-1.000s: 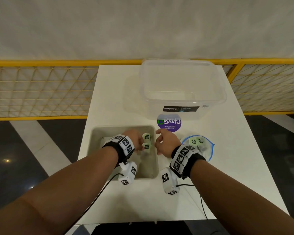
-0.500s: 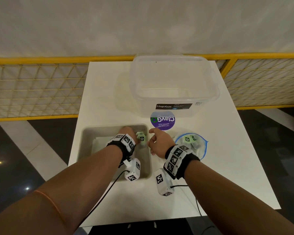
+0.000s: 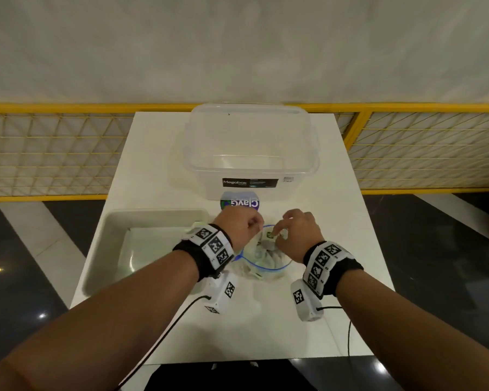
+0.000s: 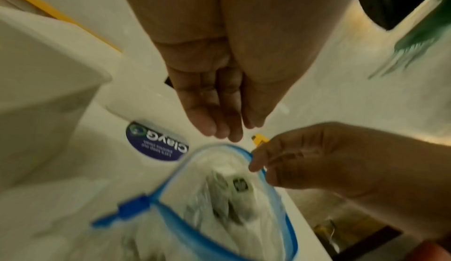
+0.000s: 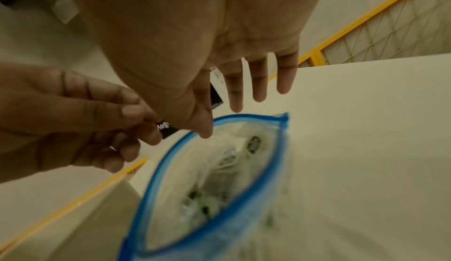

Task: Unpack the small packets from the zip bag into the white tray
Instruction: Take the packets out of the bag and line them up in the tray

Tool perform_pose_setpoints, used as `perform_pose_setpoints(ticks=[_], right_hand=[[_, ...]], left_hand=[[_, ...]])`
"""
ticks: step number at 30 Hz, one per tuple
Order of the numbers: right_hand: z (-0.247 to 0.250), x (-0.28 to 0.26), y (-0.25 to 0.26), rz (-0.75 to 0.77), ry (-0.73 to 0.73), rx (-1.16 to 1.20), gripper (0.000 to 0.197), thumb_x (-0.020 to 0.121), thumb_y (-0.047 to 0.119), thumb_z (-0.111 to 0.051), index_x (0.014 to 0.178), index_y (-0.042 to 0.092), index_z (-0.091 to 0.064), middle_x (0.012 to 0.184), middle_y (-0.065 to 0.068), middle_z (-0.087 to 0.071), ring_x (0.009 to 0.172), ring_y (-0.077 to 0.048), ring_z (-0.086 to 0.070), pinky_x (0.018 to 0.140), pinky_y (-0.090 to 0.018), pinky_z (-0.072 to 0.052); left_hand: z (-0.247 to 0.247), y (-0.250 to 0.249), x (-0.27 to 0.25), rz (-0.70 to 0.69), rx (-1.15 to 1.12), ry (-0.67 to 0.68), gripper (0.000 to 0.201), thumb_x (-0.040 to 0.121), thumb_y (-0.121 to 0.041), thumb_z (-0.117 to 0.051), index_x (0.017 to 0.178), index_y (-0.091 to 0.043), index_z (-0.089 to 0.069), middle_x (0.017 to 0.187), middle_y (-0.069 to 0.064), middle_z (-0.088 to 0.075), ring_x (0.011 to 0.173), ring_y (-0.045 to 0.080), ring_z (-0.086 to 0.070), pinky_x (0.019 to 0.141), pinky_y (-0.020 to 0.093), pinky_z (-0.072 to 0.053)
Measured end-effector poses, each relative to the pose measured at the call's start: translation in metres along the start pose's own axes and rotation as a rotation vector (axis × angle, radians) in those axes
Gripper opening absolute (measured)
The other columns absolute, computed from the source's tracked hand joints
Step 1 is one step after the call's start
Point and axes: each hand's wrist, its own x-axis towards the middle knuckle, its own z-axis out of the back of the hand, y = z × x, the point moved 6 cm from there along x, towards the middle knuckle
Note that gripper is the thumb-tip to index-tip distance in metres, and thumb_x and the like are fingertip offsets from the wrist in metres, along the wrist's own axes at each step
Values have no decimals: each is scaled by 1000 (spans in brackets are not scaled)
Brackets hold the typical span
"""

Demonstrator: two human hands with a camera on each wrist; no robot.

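From the head view, both hands hovered over the zip bag (image 3: 261, 259), my left hand (image 3: 239, 227) curled and holding nothing, white tray (image 3: 108, 238) beside it. Left wrist: packets (image 4: 240, 185) lay just below. Right wrist: my right hand (image 5: 219, 84) was slack, fingers (image 5: 260, 84) loose; best to pinch one packet cleanly.

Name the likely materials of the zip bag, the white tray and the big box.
Zip bag: thin clear plastic film, creased, with a blue zip strip.
White tray: apparently rigid opaque plastic, its smooth floor faintly reflective.
Big box: stiff translucent plastic; the table shows through its walls.
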Motion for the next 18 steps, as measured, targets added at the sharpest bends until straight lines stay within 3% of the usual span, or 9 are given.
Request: perform_pose_setpoints(ticks=[3, 6, 11, 18], right_hand=[[-13, -1, -19, 12, 125, -86, 47, 79, 42, -67, 125, 33, -59, 144, -3, -38, 130, -32, -36, 103, -45, -41], [-24, 4, -23, 76, 194, -50, 75, 74, 39, -72, 141, 24, -41, 140, -9, -41, 127, -34, -43, 105, -44, -40], [-37, 7, -32, 104, 253, 86, 76, 79, 16, -71, 144, 9, -32, 143, -14, -39, 130, -31, -45, 105, -32, -37], [-43, 8, -52, 90, 271, 162, 87, 80, 23, -75, 149, 9, -25, 148, -12, -36, 135, -28, -39, 108, -31, -32]], left_hand=[[-46, -8, 14, 52, 143, 102, 21, 89, -20, -60, 106, -18, -71, 102, 3, -71, 97, 21, -64, 88, 32, -51], [-70, 3, 27, 184, 307, 86, 32, 87, -27, -64, 117, -17, -63, 114, 5, -67, 105, 26, -61, 86, 33, -49], [-86, 13, 38, 341, 355, 45, 23, 89, -28, -61, 106, -13, -65, 107, 6, -68, 97, 25, -63, 77, 30, -47], [-90, 17, 32, 456, 29, -28, 36, 73, -17, -78, 105, -21, -63, 103, 1, -68, 96, 21, -63, 84, 30, -51]])
